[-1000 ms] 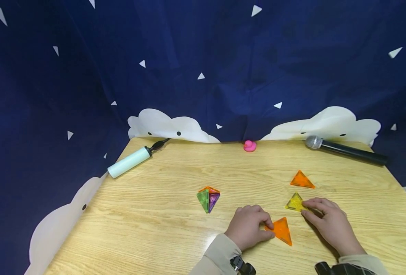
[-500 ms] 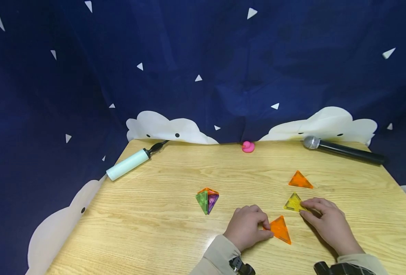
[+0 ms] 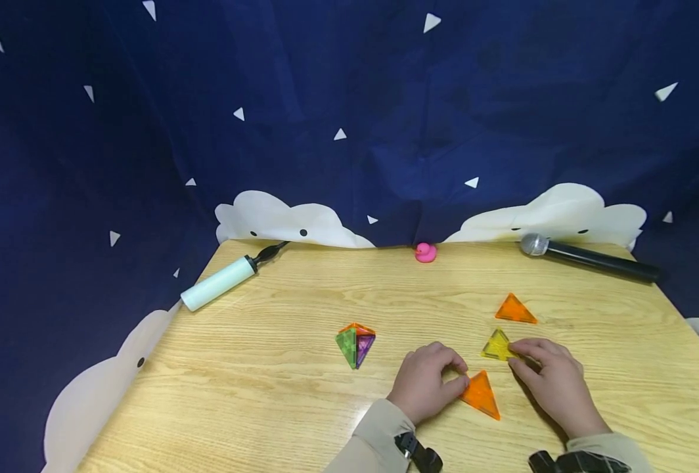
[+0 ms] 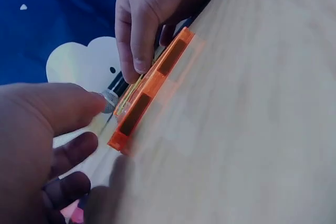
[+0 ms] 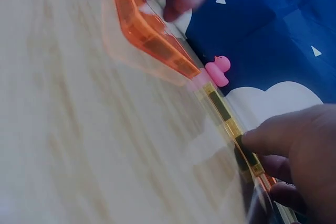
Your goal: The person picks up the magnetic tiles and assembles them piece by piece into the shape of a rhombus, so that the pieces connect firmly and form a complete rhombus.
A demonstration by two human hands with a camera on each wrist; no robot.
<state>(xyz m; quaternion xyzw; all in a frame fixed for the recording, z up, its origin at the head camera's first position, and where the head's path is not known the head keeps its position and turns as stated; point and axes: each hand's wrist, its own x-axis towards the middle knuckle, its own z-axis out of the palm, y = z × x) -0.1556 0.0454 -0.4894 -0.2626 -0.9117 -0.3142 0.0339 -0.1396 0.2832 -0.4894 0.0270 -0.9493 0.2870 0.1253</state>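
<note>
Close to the left corner of an orange triangular magnetic tile (image 3: pixel 481 395), my left hand (image 3: pixel 428 382) has its thumb and index finger spread apart. In the left wrist view a gap shows between that thumb and the tile, which lies on the table. My right hand (image 3: pixel 553 381) pinches the right corner of a yellow triangular magnetic tile (image 3: pixel 495 345), thumb at its near edge in the right wrist view. The yellow tile lies just beyond the near orange one. Behind it is another orange triangular tile (image 3: pixel 515 309), touched by neither hand.
A small pyramid of green, purple and orange tiles (image 3: pixel 355 345) stands left of the hands. Along the back of the wooden table (image 3: pixel 255 394) are a pale green hand pump (image 3: pixel 219 284), a pink rubber duck (image 3: pixel 425 253) and a microphone (image 3: pixel 592 258). A dark blue curtain (image 3: pixel 302 98) hangs behind.
My left fingers have come off the near orange tile and parted. My right hand has moved slightly left with the yellow tile. The view has shifted a little.
</note>
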